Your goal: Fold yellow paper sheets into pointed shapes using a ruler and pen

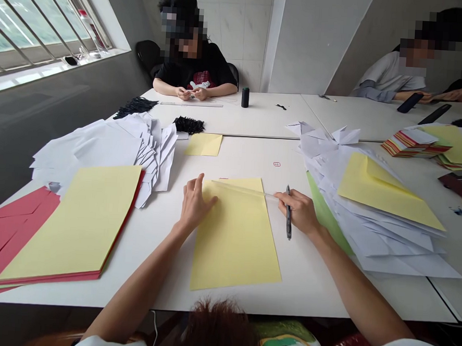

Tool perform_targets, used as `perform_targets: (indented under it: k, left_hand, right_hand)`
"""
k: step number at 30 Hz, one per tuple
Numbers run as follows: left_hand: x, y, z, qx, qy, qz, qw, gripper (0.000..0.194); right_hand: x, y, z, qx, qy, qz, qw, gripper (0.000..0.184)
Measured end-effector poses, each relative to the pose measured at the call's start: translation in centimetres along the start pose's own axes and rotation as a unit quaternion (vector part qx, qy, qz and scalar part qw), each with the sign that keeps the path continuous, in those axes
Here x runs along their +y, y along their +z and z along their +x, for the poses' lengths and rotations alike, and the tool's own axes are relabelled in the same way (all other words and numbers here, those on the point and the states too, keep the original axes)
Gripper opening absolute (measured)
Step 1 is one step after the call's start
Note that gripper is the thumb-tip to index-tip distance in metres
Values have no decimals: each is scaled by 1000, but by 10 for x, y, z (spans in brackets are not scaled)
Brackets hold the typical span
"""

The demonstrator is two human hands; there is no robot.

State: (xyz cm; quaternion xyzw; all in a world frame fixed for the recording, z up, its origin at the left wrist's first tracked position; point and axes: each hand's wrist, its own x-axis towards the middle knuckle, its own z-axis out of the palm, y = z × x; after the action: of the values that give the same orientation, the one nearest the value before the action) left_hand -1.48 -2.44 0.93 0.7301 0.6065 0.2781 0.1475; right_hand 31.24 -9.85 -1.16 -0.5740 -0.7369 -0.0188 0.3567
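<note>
A sheet of yellow paper lies flat on the table in front of me. A clear ruler crosses it near its top edge and sticks out past the right side. My left hand rests at the sheet's upper left corner, thumb spread away from the fingers. In my right hand is a dark pen, tilted between the fingers, its lower end pointing toward me. The fingertips of this hand also meet the ruler's right end.
On the left, yellow sheets lie over red paper, before white papers. On the right, a yellow envelope tops white papers. Across the table a person sits near a black cylinder.
</note>
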Motion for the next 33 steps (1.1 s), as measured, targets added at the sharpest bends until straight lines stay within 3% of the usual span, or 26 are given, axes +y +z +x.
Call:
perform_targets:
  k: [4, 10, 14, 18, 24, 29, 33]
  left_hand:
    - [-1, 0, -8, 10, 17, 35, 999, 82]
    - [11, 8, -30, 31, 88, 103, 990, 54]
    - [22, 14, -48, -20, 121, 150, 981, 41]
    - [25, 14, -57, -46, 143, 189, 970, 41]
    - [21, 11, -47, -59, 169, 173, 969, 45]
    - [8, 5, -23, -81, 210, 170, 959, 47]
    - [5, 2, -12, -90, 198, 177, 960, 48]
  right_hand:
    - [7, 2, -1, -40, -15, 14, 999, 32]
    - [2, 4, 1, -64, -47, -8, 997, 30]
    - [-7, 10, 0, -70, -41, -6, 997, 29]
    - [0, 14, -1, -75, 9, -4, 997, 28]
    - [13, 20, -1, -71, 38, 58, 995, 33]
    - [8, 24, 1, -92, 33, 106, 990, 39]
    - [-1, 25, 3, -100, 22, 109, 989, 43]
